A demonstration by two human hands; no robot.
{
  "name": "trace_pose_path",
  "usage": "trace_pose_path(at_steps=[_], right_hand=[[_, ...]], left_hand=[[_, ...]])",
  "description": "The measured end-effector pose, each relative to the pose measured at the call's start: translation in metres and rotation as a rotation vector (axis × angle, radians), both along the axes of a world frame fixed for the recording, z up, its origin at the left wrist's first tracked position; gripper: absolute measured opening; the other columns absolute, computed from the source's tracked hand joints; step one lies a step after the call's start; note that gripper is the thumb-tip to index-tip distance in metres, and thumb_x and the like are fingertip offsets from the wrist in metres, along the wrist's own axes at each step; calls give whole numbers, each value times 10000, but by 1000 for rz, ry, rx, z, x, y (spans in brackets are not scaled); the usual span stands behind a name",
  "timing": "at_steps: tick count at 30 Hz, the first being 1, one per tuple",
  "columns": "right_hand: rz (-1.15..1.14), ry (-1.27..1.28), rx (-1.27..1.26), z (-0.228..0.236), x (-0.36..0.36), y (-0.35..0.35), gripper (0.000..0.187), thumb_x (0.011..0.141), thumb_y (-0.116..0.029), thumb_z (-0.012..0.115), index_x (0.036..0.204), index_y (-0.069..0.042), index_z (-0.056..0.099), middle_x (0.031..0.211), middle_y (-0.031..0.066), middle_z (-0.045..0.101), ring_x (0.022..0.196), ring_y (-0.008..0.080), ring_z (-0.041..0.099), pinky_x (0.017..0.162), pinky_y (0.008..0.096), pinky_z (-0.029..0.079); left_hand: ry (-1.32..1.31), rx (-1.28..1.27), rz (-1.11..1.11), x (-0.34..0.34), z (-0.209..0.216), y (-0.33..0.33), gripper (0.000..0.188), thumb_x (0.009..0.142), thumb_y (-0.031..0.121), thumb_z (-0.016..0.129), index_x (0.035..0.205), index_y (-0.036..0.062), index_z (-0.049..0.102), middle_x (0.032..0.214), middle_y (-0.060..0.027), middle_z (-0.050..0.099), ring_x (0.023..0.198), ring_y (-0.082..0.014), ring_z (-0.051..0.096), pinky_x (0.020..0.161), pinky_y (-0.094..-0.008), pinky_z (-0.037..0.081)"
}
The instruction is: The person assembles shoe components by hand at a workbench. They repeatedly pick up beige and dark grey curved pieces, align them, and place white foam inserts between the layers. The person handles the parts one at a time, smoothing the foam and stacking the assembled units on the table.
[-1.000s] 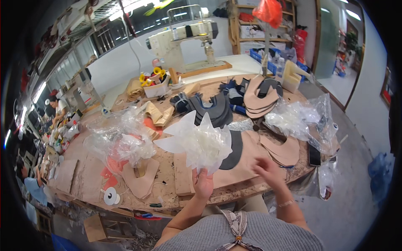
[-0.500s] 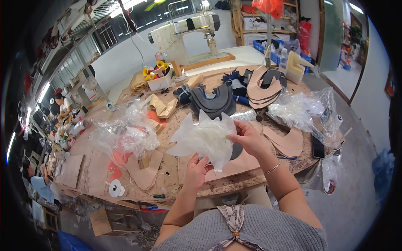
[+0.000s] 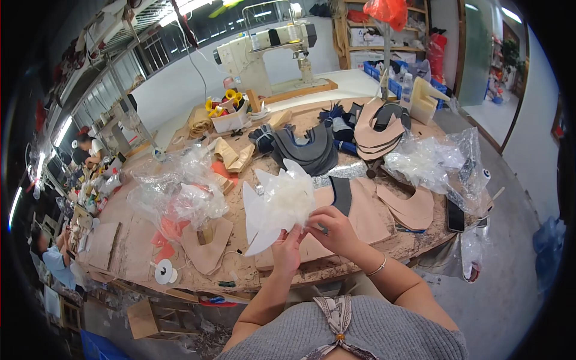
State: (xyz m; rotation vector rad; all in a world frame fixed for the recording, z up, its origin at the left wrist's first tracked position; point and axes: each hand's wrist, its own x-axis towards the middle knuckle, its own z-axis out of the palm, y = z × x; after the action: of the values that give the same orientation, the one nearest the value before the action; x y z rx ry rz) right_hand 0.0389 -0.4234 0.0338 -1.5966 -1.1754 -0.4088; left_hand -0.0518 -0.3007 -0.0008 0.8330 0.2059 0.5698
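A bundle of thin white translucent sheets with pointed corners point(image 3: 279, 201) is held up above the workbench in front of me. My left hand point(image 3: 287, 251) pinches its lower edge between thumb and fingers. At the lower right edge of the same bundle, my right hand point(image 3: 335, 231) has its fingertips pressed together, close to the left thumb. Just beyond the hands, a dark grey curved piece with a blue edge point(image 3: 342, 195) rests on tan flat pieces point(image 3: 366, 213). What exactly lies between the right fingertips is hard to see.
Crumpled clear plastic bags point(image 3: 186, 186) lie on the left, with more plastic point(image 3: 444, 156) on the right. Stacked dark grey U-shaped pieces point(image 3: 303, 150) and tan ones point(image 3: 378, 129) sit farther back. A phone point(image 3: 455, 215) is by the right edge. Behind stands a sewing machine point(image 3: 264, 51).
My right hand has moved down and left along the bundle, from its right side to its lower edge. The bundle has shifted slightly left and turned, uncovering the dark grey curved piece.
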Motion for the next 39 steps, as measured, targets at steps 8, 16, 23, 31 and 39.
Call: trace_pose_path(at_steps=[8, 16, 23, 31, 39], right_hand=[[-1, 145, 31, -8, -2, 7, 97, 756, -26, 710, 825, -16, 641, 909, 106, 658, 856, 248, 648, 735, 317, 523], [9, 152, -35, -2, -3, 5, 136, 763, -52, 724, 868, -30, 640, 875, 111, 656, 821, 259, 656, 720, 322, 525], [-162, -255, -111, 0, -17, 9, 145, 752, -37, 711, 875, -34, 635, 843, 115, 656, 778, 295, 655, 666, 346, 535], [-60, 315, 35, -14, -4, 17, 87, 772, 5, 673, 847, 12, 630, 877, 115, 683, 780, 196, 680, 701, 281, 555], [111, 320, 79, -3, 2, 12, 117, 818, -60, 691, 898, 16, 651, 878, 99, 663, 734, 189, 657, 643, 283, 526]], left_hand=[[20, 174, 50, -2, 2, -7, 296, 938, 74, 592, 1227, 32, 543, 1144, -78, 621, 1026, -169, 610, 915, -327, 517], [63, 109, 10, -2, -8, 1, 305, 936, 73, 585, 1234, 44, 528, 1153, -80, 618, 1035, -174, 612, 920, -327, 513], [12, 266, 0, -8, -14, -3, 320, 967, 114, 535, 1267, 3, 519, 1191, -101, 601, 1068, -172, 593, 967, -333, 477], [40, 227, 20, -2, -4, -8, 334, 980, 108, 506, 1288, -21, 499, 1219, -126, 581, 1124, -198, 568, 985, -338, 464], [45, 387, -39, 1, -9, -7, 375, 994, 124, 486, 1341, -13, 449, 1284, -121, 532, 1169, -206, 539, 1027, -353, 440]])
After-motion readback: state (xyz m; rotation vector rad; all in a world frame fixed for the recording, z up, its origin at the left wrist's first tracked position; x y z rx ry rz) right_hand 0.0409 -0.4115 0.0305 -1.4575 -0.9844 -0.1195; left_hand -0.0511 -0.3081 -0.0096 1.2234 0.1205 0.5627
